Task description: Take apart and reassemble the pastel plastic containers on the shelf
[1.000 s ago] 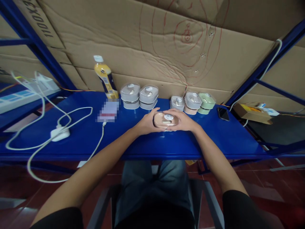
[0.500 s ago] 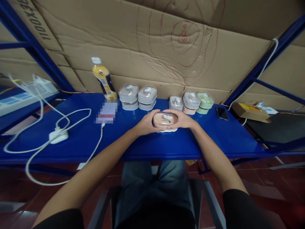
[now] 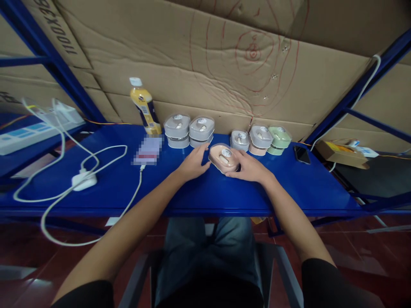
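Note:
A beige lidded food container (image 3: pixel 220 160) with a round white sticker and a small pale tab on top is tilted above the blue table, in the middle. My right hand (image 3: pixel 252 166) grips its right side, thumb at the near edge and fingers at the far edge. On the other side, my left hand (image 3: pixel 194 164) is open, thumb and fingers apart, close to the container's left end. Behind stand two stacks of grey containers (image 3: pixel 177 127) on the left. Further right are a small grey container (image 3: pixel 239 140), a grey one on a pink one (image 3: pixel 261 136), and a green stack (image 3: pixel 278 139).
A yellow drink bottle (image 3: pixel 145 107) stands at the back left, a blurred-out phone-like item (image 3: pixel 148 149) before it. White cables and a charger (image 3: pixel 84 180) lie to the left. A dark phone (image 3: pixel 302 155) rests at right. Cardboard (image 3: pixel 154 51) backs the blue table (image 3: pixel 205 201).
My left hand has loosened from the beige container and moved slightly apart from it. The container has turned and tilted in my right hand. The view has shifted slightly.

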Available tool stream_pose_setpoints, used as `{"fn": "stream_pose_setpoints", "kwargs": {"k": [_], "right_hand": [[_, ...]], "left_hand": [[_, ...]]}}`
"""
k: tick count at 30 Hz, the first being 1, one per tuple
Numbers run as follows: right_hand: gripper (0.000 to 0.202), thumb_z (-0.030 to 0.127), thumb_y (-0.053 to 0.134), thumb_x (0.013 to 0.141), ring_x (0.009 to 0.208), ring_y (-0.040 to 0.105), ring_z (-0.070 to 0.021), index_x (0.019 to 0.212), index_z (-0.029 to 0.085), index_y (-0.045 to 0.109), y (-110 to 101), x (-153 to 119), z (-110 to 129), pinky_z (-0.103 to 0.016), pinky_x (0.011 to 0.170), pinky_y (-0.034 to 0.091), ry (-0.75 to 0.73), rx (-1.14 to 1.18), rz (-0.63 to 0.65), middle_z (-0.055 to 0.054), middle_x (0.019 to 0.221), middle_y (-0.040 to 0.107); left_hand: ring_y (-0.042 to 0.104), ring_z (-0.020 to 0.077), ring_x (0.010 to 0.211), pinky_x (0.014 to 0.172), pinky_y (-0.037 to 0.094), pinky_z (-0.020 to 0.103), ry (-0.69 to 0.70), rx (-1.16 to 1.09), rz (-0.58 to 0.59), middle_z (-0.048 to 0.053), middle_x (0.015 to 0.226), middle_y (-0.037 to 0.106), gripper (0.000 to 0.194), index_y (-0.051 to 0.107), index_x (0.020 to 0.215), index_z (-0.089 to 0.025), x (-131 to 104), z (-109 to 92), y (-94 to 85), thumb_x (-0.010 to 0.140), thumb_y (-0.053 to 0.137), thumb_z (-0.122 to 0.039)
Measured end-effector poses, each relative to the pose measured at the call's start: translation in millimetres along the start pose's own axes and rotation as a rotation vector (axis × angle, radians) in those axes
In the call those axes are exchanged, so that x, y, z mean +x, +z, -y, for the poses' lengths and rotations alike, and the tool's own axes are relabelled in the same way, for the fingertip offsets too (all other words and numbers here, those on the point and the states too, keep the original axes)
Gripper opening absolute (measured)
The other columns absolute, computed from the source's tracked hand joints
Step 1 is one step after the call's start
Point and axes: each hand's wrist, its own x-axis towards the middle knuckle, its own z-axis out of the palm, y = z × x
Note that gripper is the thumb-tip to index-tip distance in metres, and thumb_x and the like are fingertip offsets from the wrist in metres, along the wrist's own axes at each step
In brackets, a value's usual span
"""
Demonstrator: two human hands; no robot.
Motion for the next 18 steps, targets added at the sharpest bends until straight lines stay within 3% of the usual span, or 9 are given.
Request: {"fn": "stream_pose_setpoints", "kwargs": {"k": [4, 9, 14, 18], "right_hand": [[0.080, 0.069, 0.071, 0.089, 0.104, 0.076, -0.0426, 0.147, 0.016, 0.056, -3.6, 2.4, 12.8, -0.050, 0.087, 0.059, 0.188, -0.262, -0.013, -0.021, 0.112, 0.079], [0.063, 0.064, 0.061, 0.098, 0.103, 0.075, -0.0424, 0.132, 0.011, 0.063, 7.8, 16.0, 28.3, -0.047, 0.082, 0.057, 0.222, -0.398, -0.061, -0.026, 0.111, 0.079], [0.053, 0.054, 0.053, 0.104, 0.109, 0.072, -0.0383, 0.139, 0.013, 0.060, 21.2, 37.0, 28.8, -0.045, 0.086, 0.057, 0.181, -0.417, -0.086, -0.025, 0.123, 0.076], [0.047, 0.040, 0.047, 0.108, 0.116, 0.070, -0.0374, 0.145, 0.013, 0.056, 27.0, 60.6, 24.6, -0.044, 0.090, 0.056, 0.161, -0.439, -0.090, -0.025, 0.131, 0.072]], "left_hand": [[0.050, 0.0363, 0.145, 0.125, 0.038, 0.053, -0.002, 0.188, -0.213, 0.021, 0.149, 0.057, 0.052, 0.052, 0.148, -0.014, 15.7, -10.8, -22.5, 0.098, 0.057, -0.027], [0.033, 0.0493, 0.152, 0.124, 0.026, 0.066, -0.047, 0.397, -0.183, 0.020, 0.159, 0.046, 0.057, 0.060, 0.144, -0.022, 62.3, -14.2, -45.9, 0.091, 0.071, -0.040], [0.039, 0.0564, 0.145, 0.116, 0.026, 0.069, -0.278, 0.548, -0.093, 0.028, 0.156, 0.049, 0.076, 0.056, 0.147, -0.016, 100.8, -8.3, -33.9, 0.086, 0.073, -0.059], [0.041, 0.0563, 0.144, 0.116, 0.025, 0.065, -0.398, 0.645, -0.023, 0.038, 0.154, 0.049, 0.089, 0.045, 0.154, -0.002, 119.4, -10.3, -23.0, 0.089, 0.069, -0.058]]}}
